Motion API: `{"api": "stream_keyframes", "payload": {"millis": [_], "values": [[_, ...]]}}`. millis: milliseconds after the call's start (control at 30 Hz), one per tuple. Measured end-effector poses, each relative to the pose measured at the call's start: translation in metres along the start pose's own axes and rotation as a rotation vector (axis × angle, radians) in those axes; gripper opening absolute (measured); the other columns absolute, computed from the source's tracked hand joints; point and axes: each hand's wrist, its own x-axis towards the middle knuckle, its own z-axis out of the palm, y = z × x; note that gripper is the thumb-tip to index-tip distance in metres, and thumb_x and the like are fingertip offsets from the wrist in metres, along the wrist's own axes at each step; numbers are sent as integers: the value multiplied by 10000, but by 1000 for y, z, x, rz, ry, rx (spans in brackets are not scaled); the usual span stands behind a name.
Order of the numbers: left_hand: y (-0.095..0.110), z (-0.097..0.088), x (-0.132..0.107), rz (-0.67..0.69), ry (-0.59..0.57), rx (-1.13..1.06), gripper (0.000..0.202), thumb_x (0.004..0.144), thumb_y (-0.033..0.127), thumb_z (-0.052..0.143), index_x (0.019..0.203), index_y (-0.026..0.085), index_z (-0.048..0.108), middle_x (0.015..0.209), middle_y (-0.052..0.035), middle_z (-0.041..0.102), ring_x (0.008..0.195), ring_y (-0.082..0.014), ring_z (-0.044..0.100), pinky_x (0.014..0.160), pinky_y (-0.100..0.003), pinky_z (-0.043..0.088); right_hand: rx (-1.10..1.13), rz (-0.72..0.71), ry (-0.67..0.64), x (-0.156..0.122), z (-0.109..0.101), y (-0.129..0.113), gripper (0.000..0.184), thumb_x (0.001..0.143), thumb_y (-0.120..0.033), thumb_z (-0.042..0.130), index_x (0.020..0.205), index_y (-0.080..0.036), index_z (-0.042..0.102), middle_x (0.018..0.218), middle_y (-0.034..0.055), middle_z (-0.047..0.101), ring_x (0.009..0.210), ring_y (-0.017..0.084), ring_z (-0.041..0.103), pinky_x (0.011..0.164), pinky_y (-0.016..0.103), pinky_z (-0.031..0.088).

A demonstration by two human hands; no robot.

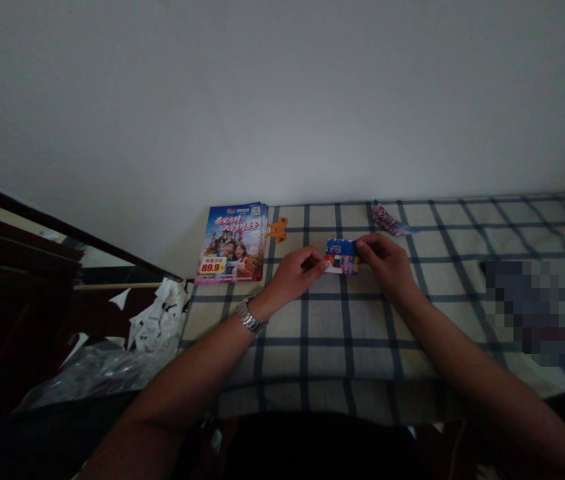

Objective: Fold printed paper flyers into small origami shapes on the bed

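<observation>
Between my two hands is a small, colourful piece of printed paper [342,256], blue along the top with orange and purple below. My left hand [303,270], with a metal watch on the wrist, pinches its lower left edge. At the upper right corner, my right hand [386,261] grips it between thumb and fingers. A stack of printed flyers [231,243] lies to the left, with an orange bear cutout [277,230] beside it. Behind my right hand lies a bent, cut-out strip of printed paper [387,220].
A checked cloth [282,360] covers the surface, which meets a plain wall [312,100] at the back. Torn white paper scraps [160,317] and clear plastic [102,367] lie down at the left. A blurred-out dark object [537,313] is at the right.
</observation>
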Motion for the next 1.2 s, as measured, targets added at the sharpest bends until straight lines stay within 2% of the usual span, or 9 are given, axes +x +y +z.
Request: {"api": "stream_keyframes", "payload": {"millis": [200,467,667,800,900,1033,1200], "values": [[2,0,0,-1,14,-24,281,975,433,628,837,188,608,727,16,609,660,-124,557,622,-240,416,25,3,-21,0,0,9,346,889,-586,733,928,-242,709,816,27,709,740,205,674,697,356,596],[2,2,0,-35,26,-73,229,968,370,630,829,192,596,723,24,591,675,-121,572,646,-240,434,34,10,-23,-1,2,3,349,873,-576,757,916,-233,712,830,28,714,754,198,677,701,343,596],[1,2,-1,12,51,35,283,998,442,610,878,187,638,797,1,656,708,-131,591,664,-252,453,13,10,-30,0,-1,1,350,874,-577,752,904,-230,717,789,21,712,723,195,676,669,333,584],[-2,2,-1,18,84,34,301,1006,491,600,966,197,655,885,-26,710,796,-156,663,726,-269,515,-15,2,-37,0,-1,2,341,874,-568,752,904,-229,736,808,29,736,734,202,686,665,336,582],[-3,2,0,29,118,-21,307,987,503,636,1063,207,659,993,-50,733,902,-177,703,806,-287,558,-47,-3,-71,0,0,1,329,866,-560,758,896,-232,755,826,39,764,757,219,708,681,348,591],[-4,2,-1,46,103,-44,305,981,473,663,1150,219,675,1069,-56,742,969,-182,714,868,-302,574,-105,-2,-152,-3,3,-2,300,866,-526,765,925,-232,781,858,44,792,779,230,731,702,353,596],[-5,3,-2,37,38,31,250,996,439,642,1071,214,721,1005,-37,754,908,-177,713,828,-294,563,-164,-34,-226,-6,5,-4,276,888,-504,745,949,-239,793,884,41,804,799,235,741,729,360,596]]}}
